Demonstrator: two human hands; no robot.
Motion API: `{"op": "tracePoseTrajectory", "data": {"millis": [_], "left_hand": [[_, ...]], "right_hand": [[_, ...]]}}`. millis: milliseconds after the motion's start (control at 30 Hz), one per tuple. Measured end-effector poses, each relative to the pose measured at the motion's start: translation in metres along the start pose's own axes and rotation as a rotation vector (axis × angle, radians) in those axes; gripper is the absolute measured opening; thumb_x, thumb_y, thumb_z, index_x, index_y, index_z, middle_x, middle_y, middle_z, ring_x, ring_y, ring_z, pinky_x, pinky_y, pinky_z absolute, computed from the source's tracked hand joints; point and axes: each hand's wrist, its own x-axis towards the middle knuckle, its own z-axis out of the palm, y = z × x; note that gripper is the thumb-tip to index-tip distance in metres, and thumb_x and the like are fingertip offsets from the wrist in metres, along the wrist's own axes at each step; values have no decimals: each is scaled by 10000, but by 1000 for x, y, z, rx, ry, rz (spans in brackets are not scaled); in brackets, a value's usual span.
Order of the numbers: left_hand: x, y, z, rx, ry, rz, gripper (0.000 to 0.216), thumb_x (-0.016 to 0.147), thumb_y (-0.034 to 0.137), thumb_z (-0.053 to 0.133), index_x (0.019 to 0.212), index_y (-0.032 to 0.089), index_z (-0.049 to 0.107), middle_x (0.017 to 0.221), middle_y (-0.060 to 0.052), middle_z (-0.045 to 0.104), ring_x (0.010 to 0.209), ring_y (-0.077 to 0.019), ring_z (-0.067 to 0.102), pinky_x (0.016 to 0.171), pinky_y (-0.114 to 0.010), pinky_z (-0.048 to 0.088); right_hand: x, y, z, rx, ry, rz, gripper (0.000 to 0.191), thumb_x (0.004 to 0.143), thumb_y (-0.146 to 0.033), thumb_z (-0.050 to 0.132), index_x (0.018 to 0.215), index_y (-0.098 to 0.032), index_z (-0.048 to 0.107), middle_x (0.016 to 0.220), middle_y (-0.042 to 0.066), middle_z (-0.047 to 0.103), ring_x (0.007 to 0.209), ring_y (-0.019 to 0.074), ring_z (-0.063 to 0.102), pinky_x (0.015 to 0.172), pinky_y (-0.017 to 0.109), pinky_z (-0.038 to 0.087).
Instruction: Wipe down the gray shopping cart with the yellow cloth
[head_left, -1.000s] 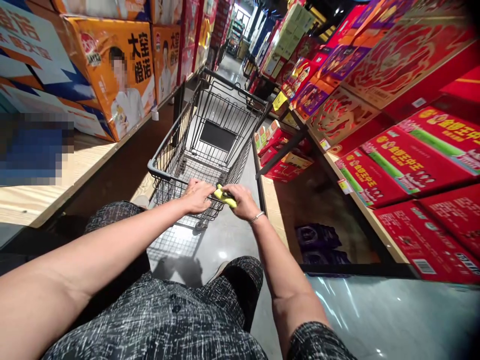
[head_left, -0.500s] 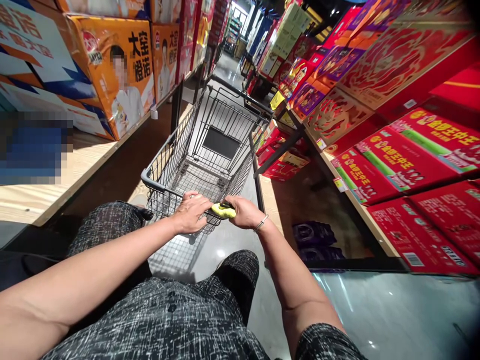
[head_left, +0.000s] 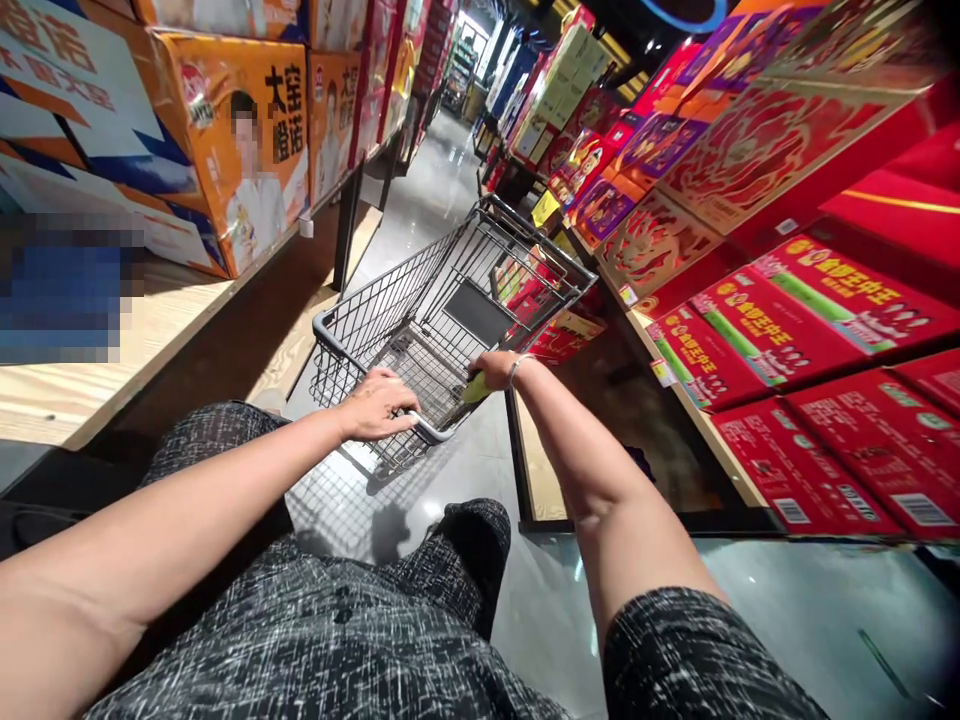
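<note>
Two hands grip the handle (head_left: 420, 425) of a wire shopping cart (head_left: 442, 310) that stands in a shop aisle, its nose angled toward one o'clock. Left hand (head_left: 375, 403) lies palm down over the handle's left part, fingers curled round the bar and closed on it. Right hand (head_left: 497, 370) sits further along the bar at about two o'clock from the left one, wrapped around the yellow-green grip piece (head_left: 474, 388) of the handle; a thin bracelet (head_left: 514, 368) circles that wrist. Both forearms reach forward from the bottom edge, well apart at the elbows and nearer together at the cart.

Inside, the cart's basket shows only its wire floor and a dark panel (head_left: 478, 312) on the front wall. Its shadow falls on the glossy grey floor (head_left: 427, 200) just beneath the handle. Dark, white-flecked clothing (head_left: 322, 640) fills the frame at six o'clock.

At three o'clock, sloping shelves carry red gift boxes (head_left: 780, 320) with gold and green print, with larger red and purple ornamented boxes (head_left: 750, 140) above them. Below, on the lowest shelf beside the cart's nose, more red boxes (head_left: 562, 335) lie flat. At ten o'clock, a wooden shelf (head_left: 142, 340) carries orange cartons (head_left: 232, 130) printed with large characters and a pictured person. Further rows of stacked goods line the aisle toward twelve o'clock.
</note>
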Motion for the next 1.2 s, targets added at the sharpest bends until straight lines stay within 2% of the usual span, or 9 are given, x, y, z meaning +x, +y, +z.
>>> {"op": "tracePoseTrajectory", "data": {"millis": [133, 267, 367, 467, 533, 633, 733, 933, 1200], "left_hand": [[13, -24, -5, -15, -1, -31, 385, 906, 545, 520, 757, 228, 680, 688, 35, 663, 710, -134, 574, 973, -400, 227], [22, -45, -10, -42, -43, -5, 387, 869, 582, 578, 742, 236, 696, 731, 33, 687, 809, -144, 603, 1002, -389, 206], [26, -50, -12, -57, -55, 21, 336, 894, 533, 552, 805, 248, 707, 846, 21, 711, 943, -163, 605, 1065, -397, 172], [28, -51, -12, -53, -47, -7, 290, 906, 485, 518, 931, 270, 712, 988, 2, 714, 1072, -189, 569, 1129, -435, 117], [30, -53, -11, -41, -59, -25, 292, 907, 472, 497, 962, 280, 711, 1018, -2, 708, 1131, -205, 532, 1149, -460, 97], [35, -59, -10, -3, -91, -10, 324, 908, 464, 464, 861, 249, 703, 940, -8, 694, 1118, -214, 514, 1156, -470, 111], [40, -63, -10, 54, -100, 9, 352, 901, 445, 449, 754, 216, 673, 845, -19, 657, 1031, -212, 529, 1144, -477, 158], [45, -77, -7, 153, 9, -36, 377, 862, 368, 409, 566, 193, 564, 664, -12, 571, 894, -192, 553, 1140, -468, 240], [39, -93, -21, 112, 18, -152, 403, 859, 386, 408, 529, 201, 546, 779, -35, 666, 1107, -225, 559, 1091, -417, 360]], "right_hand": [[8, 49, -1, -42, 129, 290, 464, 739, -192, 665, 1193, -282, 680, 1164, 51, 691, 1039, 259, 610, 822, 308, 467], [-12, 58, 36, 234, 430, 410, 443, 788, -162, 559, 1191, -323, 643, 1242, 37, 635, 1141, 292, 524, 897, 411, 454], [-28, 23, 79, 519, 784, 414, 496, 763, -98, 497, 1211, -275, 613, 1243, 67, 603, 1155, 278, 488, 952, 441, 424], [-34, -35, 120, 720, 1118, 346, 548, 782, -103, 462, 1311, -225, 535, 1285, 116, 545, 1208, 275, 453, 1025, 473, 371], [-30, -75, 144, 780, 1198, 264, 551, 817, -142, 484, 1357, -254, 496, 1341, 125, 489, 1275, 299, 400, 1059, 518, 331], [-15, -122, 174, 746, 1125, 68, 492, 823, -209, 594, 1295, -341, 554, 1335, 97, 469, 1319, 328, 333, 1101, 554, 280], [5, -146, 192, 612, 1055, -27, 381, 827, -254, 666, 1173, -407, 626, 1240, 73, 498, 1288, 311, 331, 1125, 538, 278], [33, -161, 193, 382, 898, -57, 289, 914, -305, 601, 1139, -482, 641, 1199, 40, 551, 1243, 276, 382, 1126, 547, 274], [45, -173, 234, 199, 478, -379, 261, 967, -282, 508, 1155, -391, 652, 1423, -37, 542, 1349, 238, 405, 1138, 492, 324]]}}
